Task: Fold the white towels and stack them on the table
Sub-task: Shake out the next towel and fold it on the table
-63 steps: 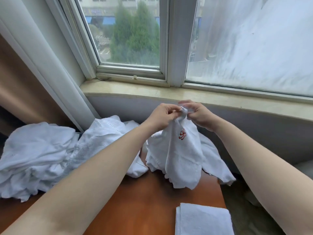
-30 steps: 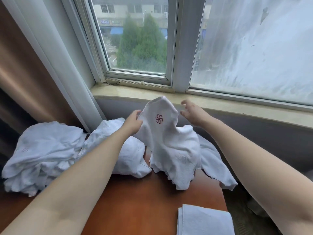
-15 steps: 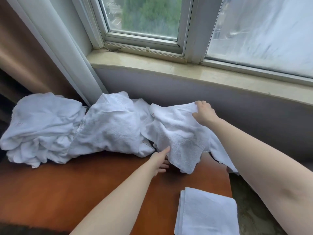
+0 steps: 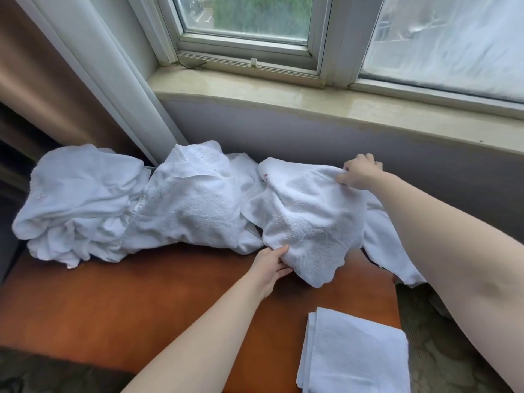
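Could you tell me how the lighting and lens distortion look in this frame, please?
Head view: soft daylight from the window, no harsh glare; wide-angle bending curves the sill; a faint shadow lies on the table under the towel by the left hand.

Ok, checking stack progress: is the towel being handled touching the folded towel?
Apart. The head view shows bare table between the towel and the folded towel.
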Tool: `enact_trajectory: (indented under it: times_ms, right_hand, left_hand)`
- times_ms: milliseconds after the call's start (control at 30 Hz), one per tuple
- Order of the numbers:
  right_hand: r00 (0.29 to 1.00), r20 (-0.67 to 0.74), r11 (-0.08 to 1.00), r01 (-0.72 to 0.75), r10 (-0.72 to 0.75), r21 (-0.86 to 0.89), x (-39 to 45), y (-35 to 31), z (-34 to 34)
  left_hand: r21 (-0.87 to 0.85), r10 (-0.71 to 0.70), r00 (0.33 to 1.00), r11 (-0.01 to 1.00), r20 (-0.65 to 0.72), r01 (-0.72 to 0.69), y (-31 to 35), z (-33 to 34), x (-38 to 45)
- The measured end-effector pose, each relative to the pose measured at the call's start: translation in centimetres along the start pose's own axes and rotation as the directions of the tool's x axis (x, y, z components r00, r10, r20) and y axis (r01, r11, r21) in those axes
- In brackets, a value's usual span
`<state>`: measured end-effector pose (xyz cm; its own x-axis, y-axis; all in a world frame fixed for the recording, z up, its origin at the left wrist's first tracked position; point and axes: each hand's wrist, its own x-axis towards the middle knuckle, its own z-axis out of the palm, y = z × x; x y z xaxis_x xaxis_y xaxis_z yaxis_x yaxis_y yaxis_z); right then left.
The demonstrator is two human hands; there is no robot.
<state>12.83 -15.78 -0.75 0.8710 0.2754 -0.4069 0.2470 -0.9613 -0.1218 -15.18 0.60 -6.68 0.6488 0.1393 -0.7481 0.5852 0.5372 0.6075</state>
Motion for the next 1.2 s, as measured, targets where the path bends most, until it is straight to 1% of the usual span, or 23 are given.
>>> enact_trajectory:
  times_ms: [67, 100, 133, 200, 300, 367, 433, 500, 567, 633, 667, 700, 733, 767, 800, 833, 867, 900, 933, 1000, 1033, 1100, 1200]
  right_hand:
    - [0.992, -0.079, 0.985, 0.11, -0.101, 0.132, -0.8, 0.2, -0.7]
    - [0.981, -0.135, 0.953, 0.17, -0.139, 0.25, -1.5, 0.3, -1.1]
    - [0.968, -0.204, 0.907, 0.211, -0.143, 0.365, -2.2, 0.5, -1.6]
    - [0.932, -0.35, 0.832, 0.264, -0.09, 0.487, -3.8, 0.6, -2.9]
    - [0.868, -0.496, 0.769, 0.313, 0.006, 0.557, -6.2, 0.6, -5.7]
    - [0.828, -0.559, 0.718, 0.363, 0.044, 0.594, -7.7, 0.2, -7.9]
    - [0.794, -0.603, 0.658, 0.414, 0.077, 0.629, -9.0, -0.2, -10.1]
    - [0.794, -0.601, 0.567, 0.452, 0.096, 0.689, -10.8, -0.8, -12.4]
    - [0.81, -0.583, 0.456, 0.494, 0.068, 0.74, -12.8, -1.5, -14.1]
    - [0.841, -0.539, 0.365, 0.493, 0.029, 0.79, -14.4, -1.8, -14.8]
    - [0.879, -0.477, 0.294, 0.46, -0.015, 0.838, -15.1, -2.0, -14.8]
    - [0.924, -0.375, 0.192, 0.383, -0.076, 0.904, -15.7, -2.1, -14.6]
    - [0.962, -0.24, 0.069, 0.25, -0.128, 0.966, -16.1, -2.3, -13.9]
    - [0.981, -0.116, -0.08, 0.104, -0.156, 0.991, -16.5, -2.5, -13.0]
    - [0.988, -0.014, -0.249, -0.024, -0.151, 0.968, -16.6, -2.7, -11.7]
    - [0.987, 0.074, -0.402, -0.125, -0.14, 0.907, -16.6, -3.0, -10.3]
    - [0.982, 0.143, -0.51, -0.185, -0.121, 0.84, -16.7, -3.4, -8.7]
    - [0.972, 0.205, -0.566, -0.231, -0.111, 0.791, -17.0, -3.9, -7.3]
    - [0.959, 0.261, -0.574, -0.275, -0.108, 0.771, -17.3, -4.5, -6.0]
    - [0.935, 0.34, -0.529, -0.34, -0.102, 0.777, -18.3, -6.3, -4.1]
    - [0.922, 0.366, -0.531, -0.373, -0.124, 0.761, -18.8, -7.2, -3.4]
    - [0.897, 0.389, -0.593, -0.432, -0.208, 0.68, -19.1, -8.4, -2.5]
    - [0.9, 0.353, -0.608, -0.434, -0.257, 0.665, -19.0, -9.4, -2.2]
  left_hand:
    - [-0.02, 0.061, 0.998, 0.998, -0.019, -0.061, 0.8, 0.1, -0.3]
    - [-0.022, 0.095, 0.995, 0.995, -0.026, -0.096, 1.2, 0.2, -0.6]
    - [-0.026, 0.13, 0.991, 0.991, -0.038, -0.131, 1.8, 0.3, -0.8]
    - [-0.059, 0.199, 0.978, 0.977, -0.068, -0.203, 3.3, 0.5, -1.5]
    - [-0.12, 0.257, 0.96, 0.955, -0.113, -0.27, 6.8, 1.0, -3.1]
    - [-0.14, 0.304, 0.947, 0.938, -0.104, -0.316, 10.1, 1.3, -4.5]
    - [-0.166, 0.405, 0.911, 0.896, -0.08, -0.412, 13.8, 1.4, -6.2]
    - [-0.246, 0.467, 0.883, 0.852, -0.046, -0.463, 17.7, 1.4, -8.0]
    - [-0.317, 0.511, 0.859, 0.811, -0.023, -0.491, 21.2, 1.0, -9.4]
    - [-0.367, 0.565, 0.823, 0.779, 0.062, -0.508, 23.6, 0.4, -10.5]
    - [-0.349, 0.561, 0.818, 0.797, 0.128, -0.493, 24.1, 0.0, -10.5]
    - [-0.252, 0.531, 0.83, 0.838, 0.171, -0.485, 24.0, -0.2, -10.4]
    - [-0.102, 0.48, 0.862, 0.877, 0.165, -0.469, 23.5, -0.4, -10.0]
    - [0.059, 0.435, 0.895, 0.895, 0.093, -0.441, 22.6, -0.6, -9.3]
    - [0.188, 0.43, 0.903, 0.888, -0.011, -0.42, 21.7, -0.9, -8.5]
    - [0.265, 0.438, 0.894, 0.877, -0.094, -0.401, 20.7, -1.3, -7.7]
    - [0.281, 0.429, 0.893, 0.881, -0.137, -0.38, 20.1, -1.8, -6.9]
    - [0.252, 0.407, 0.902, 0.897, -0.146, -0.364, 19.6, -2.3, -6.4]
    - [0.21, 0.381, 0.914, 0.913, -0.139, -0.349, 19.3, -2.8, -5.9]
    - [0.175, 0.354, 0.928, 0.927, -0.116, -0.332, 19.3, -3.5, -5.5]
    - [0.18, 0.352, 0.93, 0.927, -0.11, -0.329, 19.3, -3.6, -5.4]
    - [0.184, 0.36, 0.926, 0.923, -0.116, -0.337, 19.7, -3.9, -5.2]
    - [0.181, 0.383, 0.918, 0.915, -0.103, -0.361, 20.8, -4.4, -5.0]
